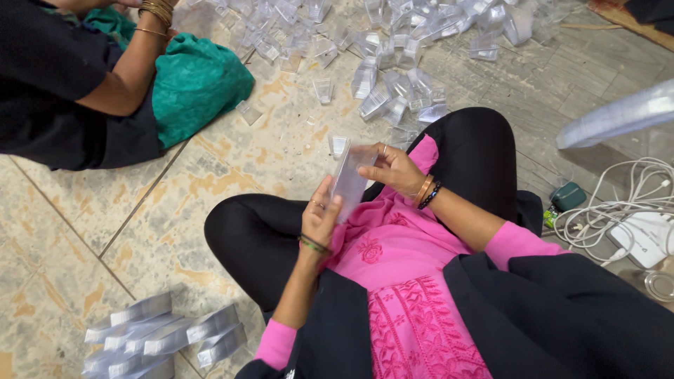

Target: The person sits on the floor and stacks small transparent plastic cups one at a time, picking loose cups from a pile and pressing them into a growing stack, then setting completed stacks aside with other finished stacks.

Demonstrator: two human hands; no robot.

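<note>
At the centre of the frame, the left hand (319,219) and right hand (393,170) hold a clear plastic box (349,181) above the lap, fingers (374,156) closed lightly round its ends. Steady, even pressure on the edges would likely keep it from buckling.

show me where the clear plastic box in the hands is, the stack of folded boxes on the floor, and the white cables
clear plastic box (349,181), head view, on its flat front panel.
stack of folded boxes (163,335), head view, middle of the pile.
white cables (625,200), head view, on the looped bundle.
</note>
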